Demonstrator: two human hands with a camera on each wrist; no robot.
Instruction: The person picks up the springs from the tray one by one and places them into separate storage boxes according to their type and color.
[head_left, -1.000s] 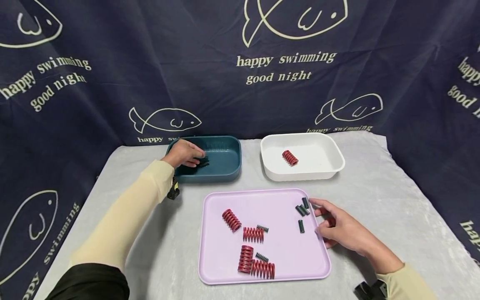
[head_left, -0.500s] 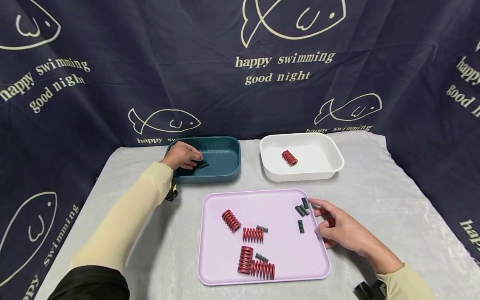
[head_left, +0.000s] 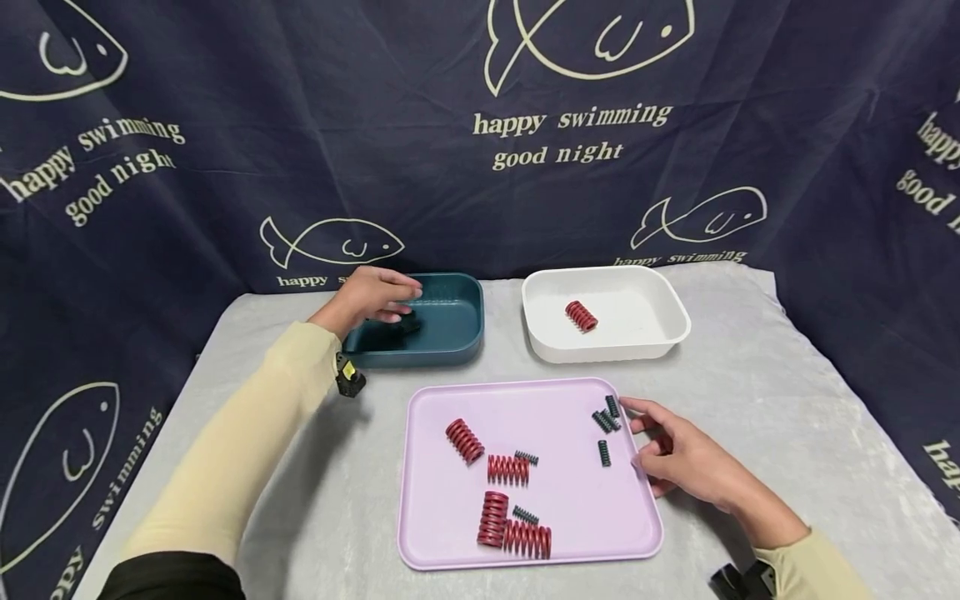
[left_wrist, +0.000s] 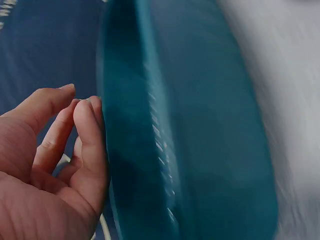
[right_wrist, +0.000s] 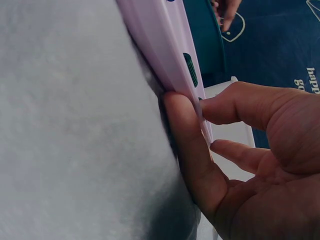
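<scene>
Over the teal bin [head_left: 453, 325] my left hand [head_left: 375, 293] hovers with relaxed fingers; the left wrist view shows thumb and fingertips apart with nothing between them. Small dark green springs [head_left: 409, 323] lie in that bin, partly hidden by the hand. My right hand [head_left: 690, 458] holds the right rim of the lilac tray [head_left: 566, 483], one finger along the outer side and the others at the edge. Near that hand on the tray are several small green springs [head_left: 604, 452]. Larger red springs [head_left: 492, 518] lie on the left half, with two green ones [head_left: 526, 515] beside them.
A white bin [head_left: 637, 312] with one red spring [head_left: 581, 316] inside stands at the back right, beside the teal bin. A pale cloth [head_left: 360, 500] covers the table. Behind the bins hangs a dark blue curtain [head_left: 420, 167] with fish prints.
My left hand has risen slightly from inside the teal bin, and its fingers have loosened and spread. The right hand and the tray have stayed put.
</scene>
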